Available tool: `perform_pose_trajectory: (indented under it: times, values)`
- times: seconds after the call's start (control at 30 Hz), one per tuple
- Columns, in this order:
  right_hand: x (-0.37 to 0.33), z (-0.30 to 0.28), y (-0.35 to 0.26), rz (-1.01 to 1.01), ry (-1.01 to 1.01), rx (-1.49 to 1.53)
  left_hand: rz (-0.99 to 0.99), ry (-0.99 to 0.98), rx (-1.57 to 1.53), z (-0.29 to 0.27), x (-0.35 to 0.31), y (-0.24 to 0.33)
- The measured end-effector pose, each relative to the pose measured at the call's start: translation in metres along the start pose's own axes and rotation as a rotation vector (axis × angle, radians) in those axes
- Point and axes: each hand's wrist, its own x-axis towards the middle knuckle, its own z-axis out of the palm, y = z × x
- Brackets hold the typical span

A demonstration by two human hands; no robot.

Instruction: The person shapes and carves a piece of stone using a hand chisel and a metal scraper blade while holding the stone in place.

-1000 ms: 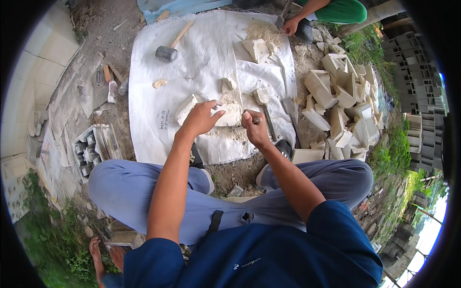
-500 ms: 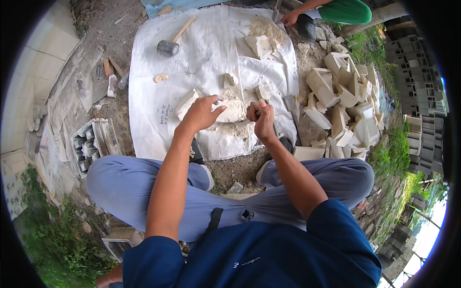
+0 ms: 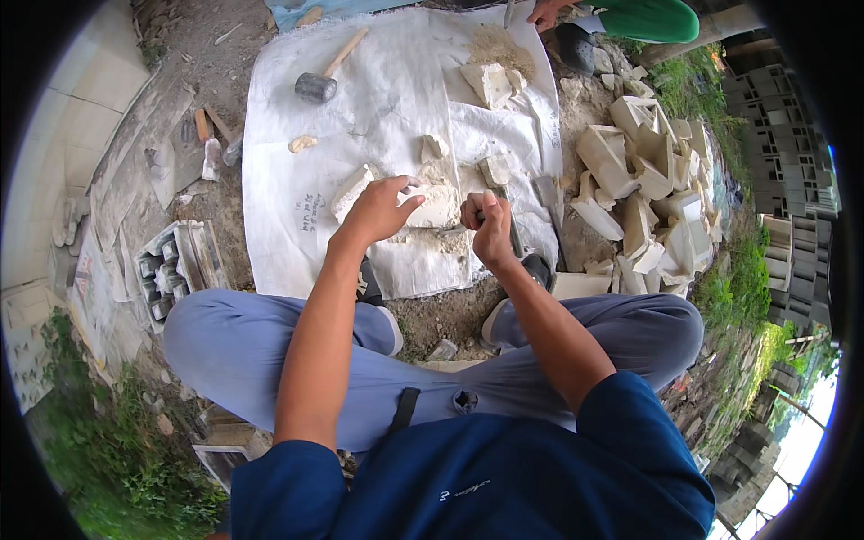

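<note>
My left hand (image 3: 382, 209) rests at the left end of a pale, chalky block (image 3: 434, 209), its fingers over the far edge and the thumb apart on the near side. My right hand (image 3: 489, 229) is a fist at the block's right end, closed round a dark tool handle (image 3: 480, 216); the rest of that tool is mostly hidden. Another pale piece (image 3: 353, 192) lies left of my left hand. Smaller chunks, one (image 3: 433, 148) beyond the block and one (image 3: 494, 169) beyond my right hand, lie on the white sheet (image 3: 378, 117), among crumbs and dust.
A mallet (image 3: 316, 87) with a wooden handle lies at the far left of the sheet. A flat metal tool (image 3: 548, 200) lies at its right edge. Broken pale pieces (image 3: 648, 171) are heaped at right. Another person's hand (image 3: 544, 13) shows at the far edge.
My right fist has shifted slightly, and the dark curved edge seen along the near side of the block is no longer visible. The other person's hand has moved farther away. My left hand stays put.
</note>
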Motion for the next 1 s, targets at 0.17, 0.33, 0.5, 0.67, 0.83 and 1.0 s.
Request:
perform_pose_trajectory:
  times: [0.17, 0.33, 0.5, 0.67, 0.83, 1.0]
  values:
    - [0.009, -0.001, -0.046, -0.009, 0.002, 0.074, 0.027, 0.041, -0.012, -0.005, -0.006, 0.001]
    - [-0.008, -0.016, 0.016, -0.040, -0.058, 0.042, 0.003, -0.005, -0.041, 0.000, 0.000, 0.014]
    - [0.000, 0.000, 0.003, 0.007, 0.026, 0.017, -0.054, -0.036, -0.089, -0.003, -0.006, 0.001]
    - [0.006, 0.004, -0.048, -0.003, 0.088, 0.024, -0.010, 0.042, -0.022, -0.006, -0.009, 0.004]
    - [-0.004, -0.006, 0.012, -0.018, 0.047, -0.024, 0.019, 0.035, -0.009, 0.002, -0.001, 0.003]
    - [0.007, -0.002, -0.011, 0.031, 0.121, 0.044, -0.024, -0.004, -0.050, -0.003, -0.007, 0.001]
